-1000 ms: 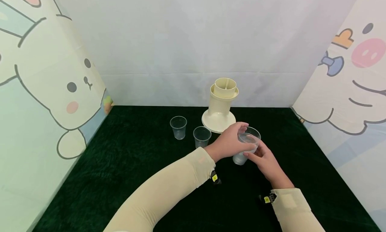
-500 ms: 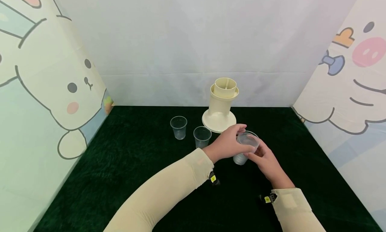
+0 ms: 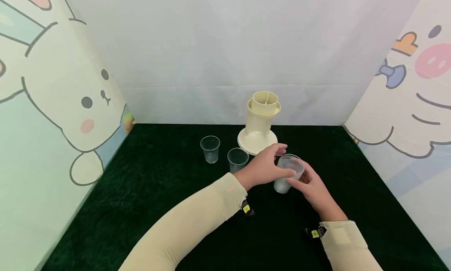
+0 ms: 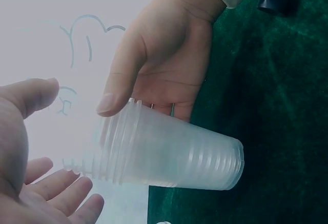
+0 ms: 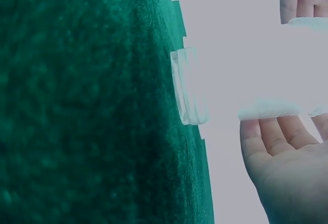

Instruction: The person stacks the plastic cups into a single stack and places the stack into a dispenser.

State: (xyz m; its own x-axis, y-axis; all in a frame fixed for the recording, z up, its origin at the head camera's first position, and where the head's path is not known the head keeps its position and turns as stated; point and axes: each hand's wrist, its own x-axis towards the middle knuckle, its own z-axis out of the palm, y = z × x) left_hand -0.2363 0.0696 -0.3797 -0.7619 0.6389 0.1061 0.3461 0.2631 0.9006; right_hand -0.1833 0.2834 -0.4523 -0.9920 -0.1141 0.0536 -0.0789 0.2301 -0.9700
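Note:
A stack of clear plastic cups point(image 3: 283, 185), with several rims close together in the left wrist view, is held tilted above the green cloth. My right hand point(image 3: 316, 190) grips it from the right, its thumb lying near the rims. On the other side, my left hand point(image 3: 262, 167) is beside the mouth of the stack. In the left wrist view that left hand point(image 4: 18, 157) has its thumb and fingers spread apart around the rim end; whether the fingertips touch is unclear. The stack point(image 5: 287, 80) is washed out in the right wrist view.
Two clear plastic cups stand upright to the left: a farther cup point(image 3: 210, 149) and a nearer cup point(image 3: 237, 159), partly behind the left wrist. A cream cylindrical stand point(image 3: 258, 124) with a round base stands behind the hands. Dark green cloth point(image 3: 169, 216) covers the table.
The top cup's rim has come down into the stack under my left hand. My left fingers have since eased slightly away. The right hand keeps its hold.

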